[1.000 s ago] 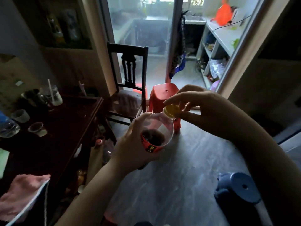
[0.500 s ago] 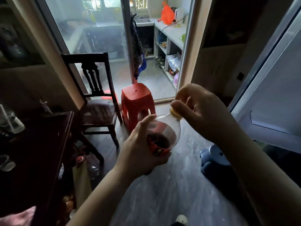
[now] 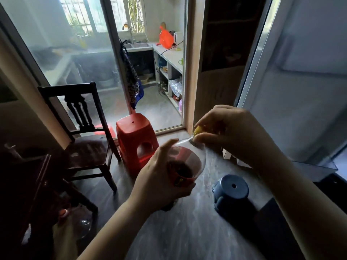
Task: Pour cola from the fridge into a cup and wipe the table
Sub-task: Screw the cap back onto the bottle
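**Bottle in my grip, cap pinched**

My left hand (image 3: 161, 177) wraps the cola bottle (image 3: 187, 162) at centre, tilted toward 1 o'clock. My right hand (image 3: 231, 134) pinches its yellow cap (image 3: 197, 130). Bare floor (image 3: 187, 231) lies open beneath. At 3 o'clock a blue stool (image 3: 231, 192) sits near; at 9 the dark surface (image 3: 24, 184) edge. Farther, at 11, a red stool (image 3: 134, 137) touches the wooden chair (image 3: 82, 132) before the doorway.
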Available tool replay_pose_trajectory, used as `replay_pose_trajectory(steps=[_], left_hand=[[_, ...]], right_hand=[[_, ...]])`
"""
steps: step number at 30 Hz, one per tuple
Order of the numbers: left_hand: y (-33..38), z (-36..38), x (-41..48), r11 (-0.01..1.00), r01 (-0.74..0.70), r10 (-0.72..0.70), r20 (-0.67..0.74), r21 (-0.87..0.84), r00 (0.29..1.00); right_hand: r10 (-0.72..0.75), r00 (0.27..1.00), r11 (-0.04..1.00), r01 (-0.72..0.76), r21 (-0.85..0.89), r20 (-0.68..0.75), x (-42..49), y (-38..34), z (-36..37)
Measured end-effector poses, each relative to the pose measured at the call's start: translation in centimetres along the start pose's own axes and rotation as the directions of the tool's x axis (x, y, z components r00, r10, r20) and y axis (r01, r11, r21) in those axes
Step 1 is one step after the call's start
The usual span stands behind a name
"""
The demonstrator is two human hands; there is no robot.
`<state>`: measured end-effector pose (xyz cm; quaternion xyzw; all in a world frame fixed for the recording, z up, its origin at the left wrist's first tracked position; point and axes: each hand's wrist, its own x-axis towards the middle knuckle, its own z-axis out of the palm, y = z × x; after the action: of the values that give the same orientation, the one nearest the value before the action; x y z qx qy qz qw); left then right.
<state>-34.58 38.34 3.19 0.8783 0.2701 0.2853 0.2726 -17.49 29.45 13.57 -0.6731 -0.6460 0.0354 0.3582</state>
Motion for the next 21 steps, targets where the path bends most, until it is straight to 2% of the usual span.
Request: replay_pose_trajectory(steps=[3, 6, 9, 12, 14, 18, 21], left_hand=[[2.3, 2.8, 1.6, 1.000, -0.002, 0.002, -0.016, 0.005, 1.000], [3.7, 5.2, 2.8, 1.000, -0.015, 0.015, -0.013, -0.021, 1.000], [4.7, 6.6, 3.8, 0.996, -0.041, 0.042, 0.012, -0.077, 0.999], [5.9, 7.8, 4.5, 0.996, -0.084, 0.086, 0.048, -0.042, 0.995], [6.6, 8.6, 4.9, 0.995, -0.096, 0.097, 0.057, -0.017, 0.994], [8.0, 10.2, 6.3, 0.992, -0.128, 0.128, 0.050, 0.004, 0.991], [8.5, 10.8, 7.1, 0.992, -0.121, 0.121, 0.035, -0.022, 0.992]], right_hand=[[0.097, 0.983, 0.964, -0.132, -0.230, -0.156, -0.7, 1.9, -1.2], [0.028, 0.978, 0.916, -0.108, -0.387, -0.206, -1.4, 3.9, -2.4], [-0.098, 0.988, 0.945, 0.056, -0.323, -0.117, -2.1, 6.2, -4.3], [-0.188, 0.980, 0.952, 0.164, -0.259, -0.070, -2.6, 8.4, -5.8], [-0.183, 0.974, 0.947, 0.137, -0.290, -0.137, -2.8, 9.3, -6.2], [-0.019, 0.951, 0.919, -0.105, -0.381, -0.309, -3.2, 10.3, -6.6], [-0.020, 0.945, 0.928, -0.104, -0.357, -0.327, -3.7, 11.2, -7.2]])
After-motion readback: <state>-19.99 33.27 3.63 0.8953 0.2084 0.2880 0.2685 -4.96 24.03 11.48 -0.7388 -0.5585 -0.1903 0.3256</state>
